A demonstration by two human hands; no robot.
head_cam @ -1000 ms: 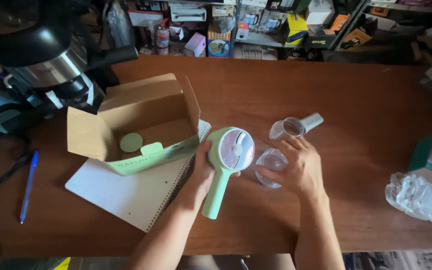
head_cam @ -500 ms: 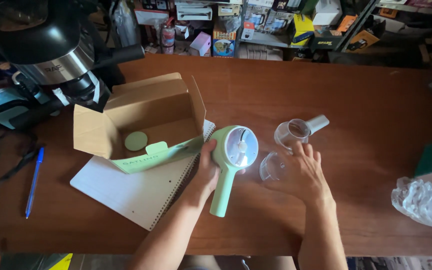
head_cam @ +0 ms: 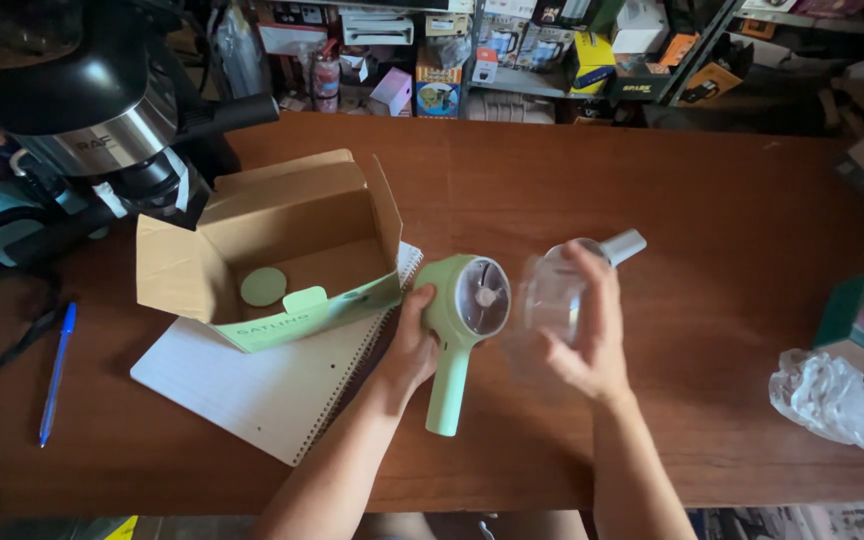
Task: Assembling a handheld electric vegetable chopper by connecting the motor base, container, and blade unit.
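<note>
Left hand [head_cam: 410,345] clamped on green handheld fan [head_cam: 460,330]; right hand [head_cam: 584,335] loosely pinching clear cover [head_cam: 550,295]. Slip risk: light hold, cover airborne.

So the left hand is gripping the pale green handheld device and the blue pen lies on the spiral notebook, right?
Not quite: in the head view the blue pen lies on the brown wooden table, left of the white spiral notebook. The left hand does grip the pale green handheld device.

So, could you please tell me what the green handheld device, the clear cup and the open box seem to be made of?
Device: likely matte plastic; even pale green, smooth moulded handle, left hand holding it.
Cup: probably thin glossy plastic; see-through with highlights, held in the right hand.
Box: cardboard; dull brown inside, creased flaps.
</note>
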